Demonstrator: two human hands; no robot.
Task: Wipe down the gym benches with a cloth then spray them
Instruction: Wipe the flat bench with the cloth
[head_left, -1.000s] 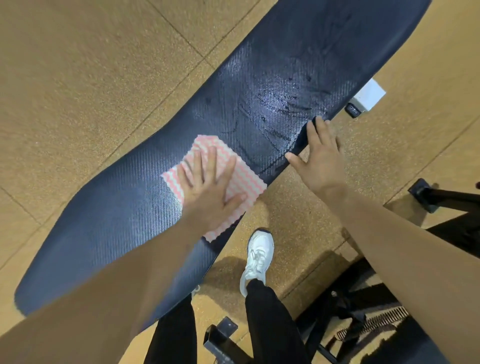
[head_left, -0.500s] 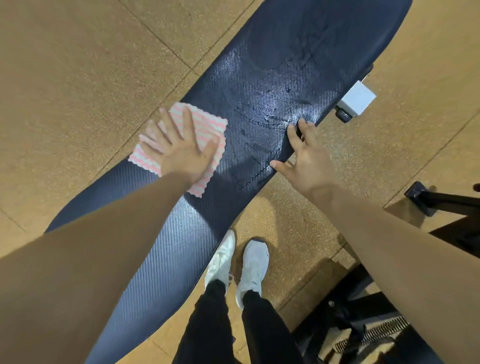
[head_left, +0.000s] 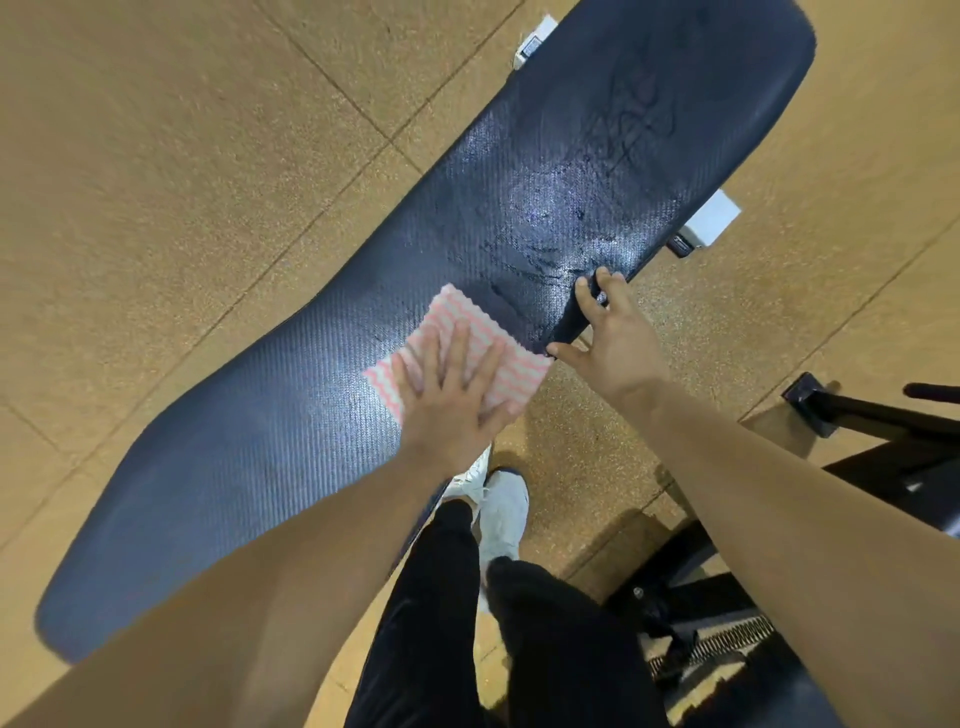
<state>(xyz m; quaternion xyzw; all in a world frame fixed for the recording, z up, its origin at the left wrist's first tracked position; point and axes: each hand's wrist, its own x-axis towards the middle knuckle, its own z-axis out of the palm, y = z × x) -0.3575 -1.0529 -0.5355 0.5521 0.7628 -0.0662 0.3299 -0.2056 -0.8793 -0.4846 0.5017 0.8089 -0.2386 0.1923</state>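
A tan speckled floor (head_left: 156, 182), crossed by thin seams, is seen beneath everything. A long, dark padded counter (head_left: 260, 415) with a woven texture is laid diagonally across it, from lower left to upper right. Wet streaks (head_left: 561, 208) and a sheen are seen on its upper half. A black metal frame (head_left: 883, 410) is set on the floor at the right, well apart from the counter. Two bare forearms are stretched forward over black trousers (head_left: 431, 597).

The left hand (head_left: 452, 395) is laid flat with fingers spread, and a pink-and-white striped cloth (head_left: 467, 319) is pressed under it against the counter's middle, close to the near edge. The right hand (head_left: 618, 343) is placed just beside the cloth. Its fingers are curled over the counter's near edge, and its thumb is held out toward the cloth.

White shoes (head_left: 504, 506) are planted near the counter's near side. A white block (head_left: 714, 218) is seen projecting from under the counter's right edge.
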